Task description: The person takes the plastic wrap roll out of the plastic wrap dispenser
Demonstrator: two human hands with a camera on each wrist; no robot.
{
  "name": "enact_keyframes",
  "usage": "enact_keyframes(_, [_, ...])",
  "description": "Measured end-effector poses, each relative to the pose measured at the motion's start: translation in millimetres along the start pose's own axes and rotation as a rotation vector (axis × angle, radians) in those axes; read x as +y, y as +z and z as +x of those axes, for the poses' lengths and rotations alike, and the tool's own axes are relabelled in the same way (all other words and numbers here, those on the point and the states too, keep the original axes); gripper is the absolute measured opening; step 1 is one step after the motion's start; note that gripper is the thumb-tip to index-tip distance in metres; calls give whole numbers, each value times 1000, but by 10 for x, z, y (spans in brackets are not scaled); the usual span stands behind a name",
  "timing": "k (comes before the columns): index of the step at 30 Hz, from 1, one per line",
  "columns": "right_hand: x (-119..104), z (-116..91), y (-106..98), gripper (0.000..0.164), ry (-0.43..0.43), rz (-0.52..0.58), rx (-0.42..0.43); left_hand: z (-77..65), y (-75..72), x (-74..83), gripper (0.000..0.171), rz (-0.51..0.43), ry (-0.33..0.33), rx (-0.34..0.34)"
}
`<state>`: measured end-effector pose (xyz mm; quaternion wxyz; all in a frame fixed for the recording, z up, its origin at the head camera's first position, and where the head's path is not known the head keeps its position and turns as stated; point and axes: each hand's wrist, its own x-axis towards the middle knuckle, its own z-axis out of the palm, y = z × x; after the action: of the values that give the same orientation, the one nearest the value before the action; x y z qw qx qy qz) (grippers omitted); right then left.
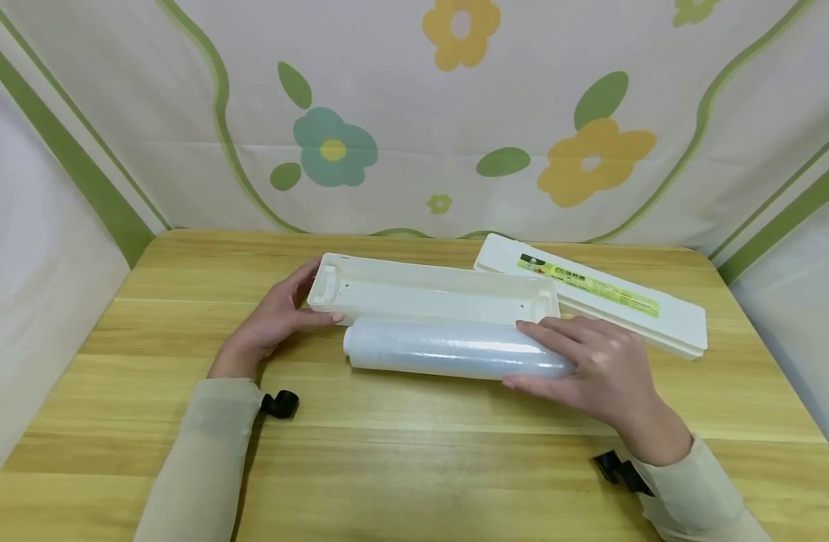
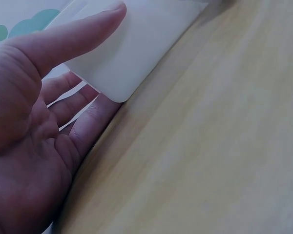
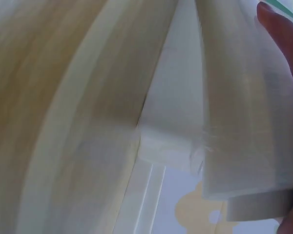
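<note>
A roll of cling film (image 1: 441,350), wrapped round a white core, lies crosswise in front of the open white box (image 1: 414,301), covering part of its front wall. My right hand (image 1: 607,361) grips the roll's right end, thumb on the near side and fingers over the far side. In the right wrist view the roll (image 3: 239,107) is raised off the table, beside the box (image 3: 171,107). With thumb in front and fingers behind, my left hand (image 1: 275,320) holds the box's left end. The left wrist view shows that thumb against the box's wall (image 2: 132,58).
Behind the box, to the right, a long white lid (image 1: 678,320) with a green-yellow label lies slantwise on the wooden table (image 1: 400,474). A flower-patterned curtain (image 1: 400,90) hangs along the table's back edge, with pale cloth at both sides.
</note>
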<state>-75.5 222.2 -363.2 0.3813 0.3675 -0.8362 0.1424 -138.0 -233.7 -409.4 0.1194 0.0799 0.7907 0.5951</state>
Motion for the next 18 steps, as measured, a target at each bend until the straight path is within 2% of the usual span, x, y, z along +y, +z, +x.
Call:
enact_keyframes(7, [37,-62,-17,72,-28,19,53,8,5,-3,104,13,-8,6])
enact_keyframes(18, [18,-41,-84,70,-59,54,167,5,-4,-11,105,8,-6,8])
